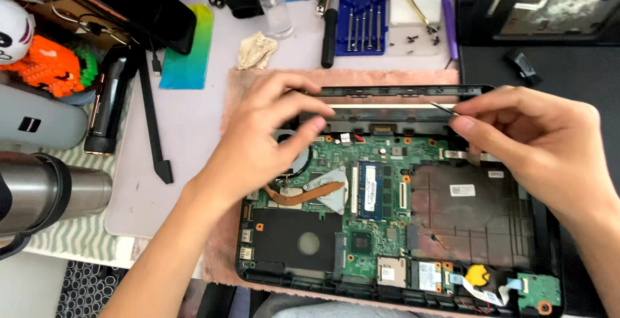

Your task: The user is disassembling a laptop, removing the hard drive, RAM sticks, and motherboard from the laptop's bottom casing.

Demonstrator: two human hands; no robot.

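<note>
As I inspected, my left hand [258,140] pinched the rigid laptop chassis [394,92] rim; my right hand [536,140] gripped thin tweezers [444,108] above the fragile motherboard [361,189].

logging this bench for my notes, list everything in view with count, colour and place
opened laptop base: 1, black shell, green board, centre on pink cloth
pink cloth: 1, under laptop
copper heat pipe: 1, left of board
blue memory module: 1, mid board
screwdriver set: 1, blue case, top centre
spray bottle: 1, clear, top
crumpled wipe: 1, beige, top
black pry tool: 1, left
steel flask: 1, far left
tweezers: 1, metal, in right hand
left hand: on laptop's rear edge
right hand: pinching tweezers
</note>
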